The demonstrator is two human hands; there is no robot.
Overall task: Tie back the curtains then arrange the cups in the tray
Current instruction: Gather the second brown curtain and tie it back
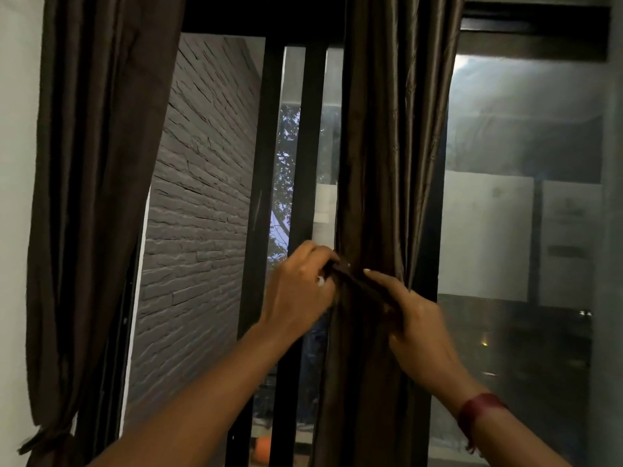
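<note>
Two dark brown curtains hang at a window. The left curtain (91, 197) hangs at the left edge, gathered low near its bottom. The right curtain (387, 163) is bunched in the middle, cinched at waist height by a brown tie-back strip (362, 283). My left hand (300, 288) pinches one end of the strip at the curtain's left side. My right hand (418, 325) grips the other end, fingers pressed against the folds. Cups and tray are out of view.
Black window frame bars (266, 183) stand between the curtains. Outside lies a grey brick wall (202, 203). Frosted, reflective glass (526, 214) fills the right side. A white wall (17, 129) borders the left. An orange object (261, 448) sits low outside.
</note>
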